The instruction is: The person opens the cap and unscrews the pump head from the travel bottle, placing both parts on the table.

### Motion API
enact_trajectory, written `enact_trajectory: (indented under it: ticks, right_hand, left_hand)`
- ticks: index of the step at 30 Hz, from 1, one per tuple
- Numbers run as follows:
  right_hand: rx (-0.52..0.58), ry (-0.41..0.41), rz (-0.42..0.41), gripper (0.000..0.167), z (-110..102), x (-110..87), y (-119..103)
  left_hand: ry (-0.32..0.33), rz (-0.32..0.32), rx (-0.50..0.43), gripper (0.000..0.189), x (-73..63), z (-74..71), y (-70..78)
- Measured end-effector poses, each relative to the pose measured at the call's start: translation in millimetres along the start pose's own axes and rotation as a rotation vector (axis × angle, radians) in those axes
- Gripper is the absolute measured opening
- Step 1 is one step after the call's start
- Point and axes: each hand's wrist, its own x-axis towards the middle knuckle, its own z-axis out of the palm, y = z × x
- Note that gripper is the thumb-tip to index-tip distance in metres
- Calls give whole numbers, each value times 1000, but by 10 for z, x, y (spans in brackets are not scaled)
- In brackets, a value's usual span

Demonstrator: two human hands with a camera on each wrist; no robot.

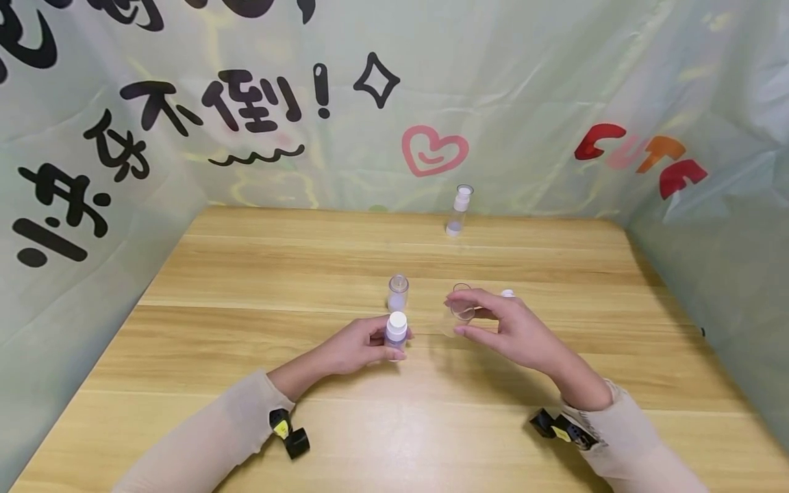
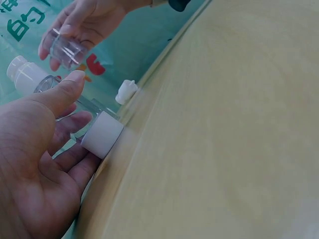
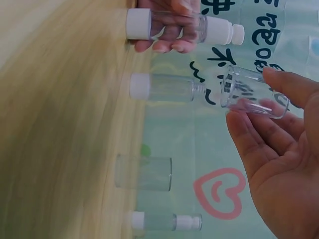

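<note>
A person's left hand [image 1: 360,349] grips a pump bottle [image 1: 396,327] upright at a wooden table [image 1: 394,431], while the right hand [image 1: 514,332] pinches a clear cylindrical cap [image 1: 462,311] between thumb and fingers, off the tabletop. The cap looks thin and slick; too hard a squeeze, I judge, could shoot it loose, and too light a hold could let it drop. Just past the left fingers stands a bottle without a pump [image 1: 398,294], near enough that a careless knuckle could tip it. A second clear cap [image 3: 144,172] stands near the right hand, and its transparency makes it easy to knock over unnoticed. A loose white pump head [image 2: 127,92] could roll if a sleeve brushes it. At the table's far edge, before a backdrop with a pink heart [image 1: 434,150], a capped pump bottle [image 1: 459,211] stands out of harm's way.

The right wrist view shows the standing cap plainly, while the head view all but loses it by the right hand. The left wrist view reveals the gripped bottle's white base [image 2: 102,134], which the fingers mask from above, and the pump head, barely a white tip behind the right hand from overhead.
</note>
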Motion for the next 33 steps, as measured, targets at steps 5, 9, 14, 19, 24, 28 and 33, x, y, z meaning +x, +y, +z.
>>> enact_trajectory:
  ticks: [5,9,14,19,24,28,33]
  right_hand:
    - [-17,-30,20,41,-2,-42,47]
    - [-37,-55,37,41,-7,-69,81]
    - [-51,-73,43,44,-32,-80,140]
    - [-71,-95,63,43,-62,-85,191]
    - [-128,-120,88,40,-78,-87,235]
    - [-196,-134,79,39,-72,-93,261]
    - [-261,-151,82,40,-69,-104,282]
  left_hand:
    - [0,-6,-5,34,-2,7,-3]
    - [0,-12,5,35,-1,8,-9]
    - [9,-9,18,34,11,-6,-13]
    - [-1,-12,9,34,22,-16,-17]
    - [-3,-4,6,35,29,-22,-15]
    - [-2,-6,6,35,26,-24,-11]
    - [-8,-13,6,36,23,-24,2]
